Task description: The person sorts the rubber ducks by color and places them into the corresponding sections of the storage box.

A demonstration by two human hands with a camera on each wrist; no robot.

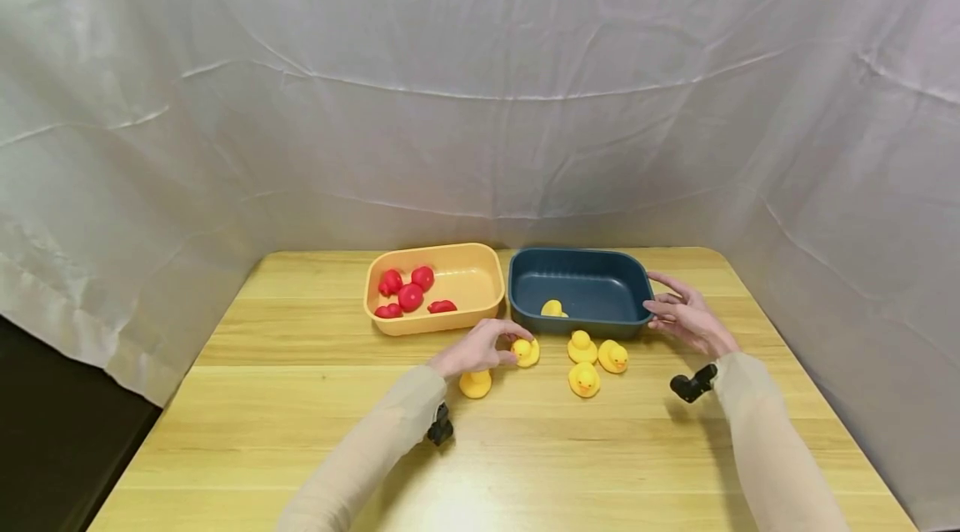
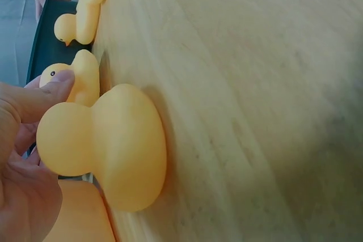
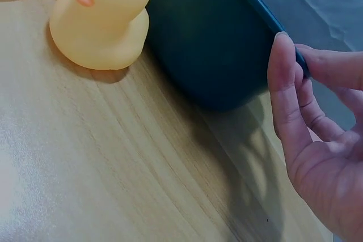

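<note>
My left hand [image 1: 480,346] has its thumb and fingers about the head of a yellow rubber duck [image 1: 528,353], which sits on the table before the blue bin. In the left wrist view the thumb lies against that duck's head [image 2: 50,76]. A second rubber duck [image 2: 129,148] stands close beneath the same hand. At the right end of the dark blue bin [image 1: 592,325], my right hand [image 1: 692,322] grips the rim between thumb and fingers. One rubber duck [image 1: 553,308] lies inside the bin.
Left of the blue bin is a yellow bin [image 1: 433,327] holding several red toys [image 1: 410,297]. Three more rubber ducks [image 1: 583,380] sit grouped in front of the blue bin. A pale curtain [image 1: 495,140] hangs behind the wooden table [image 1: 570,465].
</note>
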